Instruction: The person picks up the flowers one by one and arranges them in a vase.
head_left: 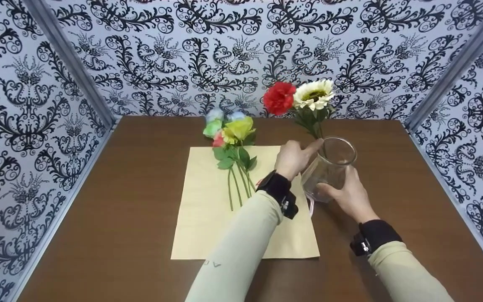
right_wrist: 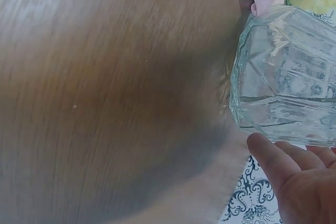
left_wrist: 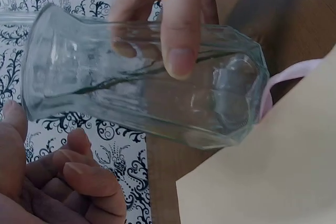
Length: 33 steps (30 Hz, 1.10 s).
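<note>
A clear glass vase (head_left: 329, 167) stands tilted over the right edge of a sheet of beige paper, its rim toward the back. My right hand (head_left: 350, 195) grips its body, thumb across the near side. Green stems (left_wrist: 113, 81) run inside the glass, and a red carnation (head_left: 279, 98) and a cream daisy-like flower (head_left: 315, 95) rise above the rim. At that rim is my left hand (head_left: 294, 158), one finger extended to the glass beside the stems. In the left wrist view its other fingers (left_wrist: 92, 179) curl loosely around nothing.
On the beige paper (head_left: 201, 226) lie several artificial flowers, among them a yellow one (head_left: 240, 128) and a pink one (head_left: 219, 139). Pale blue and green blooms (head_left: 213, 126) sit behind them. A pink ribbon (left_wrist: 296, 70) shows by the vase base. Patterned walls enclose the brown table (head_left: 120, 201).
</note>
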### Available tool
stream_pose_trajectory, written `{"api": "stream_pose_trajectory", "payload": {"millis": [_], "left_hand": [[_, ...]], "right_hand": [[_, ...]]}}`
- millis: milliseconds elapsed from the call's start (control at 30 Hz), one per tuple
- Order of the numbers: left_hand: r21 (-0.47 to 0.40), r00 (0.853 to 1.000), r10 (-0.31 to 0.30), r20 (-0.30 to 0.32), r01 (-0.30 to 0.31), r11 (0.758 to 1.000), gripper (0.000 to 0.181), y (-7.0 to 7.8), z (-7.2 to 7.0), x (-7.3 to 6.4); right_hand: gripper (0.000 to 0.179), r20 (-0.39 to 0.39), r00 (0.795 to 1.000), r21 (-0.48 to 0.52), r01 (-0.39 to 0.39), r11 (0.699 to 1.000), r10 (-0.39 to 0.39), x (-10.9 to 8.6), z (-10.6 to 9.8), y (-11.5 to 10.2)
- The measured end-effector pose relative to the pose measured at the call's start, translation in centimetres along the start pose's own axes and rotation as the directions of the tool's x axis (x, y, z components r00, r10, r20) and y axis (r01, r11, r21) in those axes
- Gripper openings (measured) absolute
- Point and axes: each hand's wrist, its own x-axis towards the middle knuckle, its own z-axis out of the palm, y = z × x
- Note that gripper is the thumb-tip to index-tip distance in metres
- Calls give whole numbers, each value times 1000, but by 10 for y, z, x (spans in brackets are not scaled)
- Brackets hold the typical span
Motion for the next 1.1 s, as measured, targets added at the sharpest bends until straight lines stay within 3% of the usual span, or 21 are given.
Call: {"api": "stream_pose_trajectory", "payload": {"millis": [100, 233, 533, 700, 833, 1100], "left_hand": [[-49, 998, -8, 60, 11, 999, 55, -9, -3, 2], [-46, 998, 8, 67, -5, 999, 54, -20, -12, 0], [75, 1000, -4, -30, 7, 997, 31, -53, -44, -1], [214, 994, -14, -112, 38, 976, 26, -75, -62, 0], [272, 985, -47, -164, 91, 958, 23, -95, -73, -3], [278, 956, -189, -222, 248, 928, 23, -134, -83, -9]], "right_hand": [[103, -1, 1000, -8, 8, 1000, -8, 0, 0, 0], [102, -5, 1000, -12, 8, 1000, -8, 0, 0, 0], [102, -12, 1000, -14, 13, 1000, -13, 1, -1, -1], [105, -5, 1000, -12, 14, 1000, -14, 1, 0, -2], [105, -10, 1000, -13, 7, 1000, -7, 0, 1, -1], [110, 6, 1000, -46, 12, 999, -12, 0, 0, 0]]}}
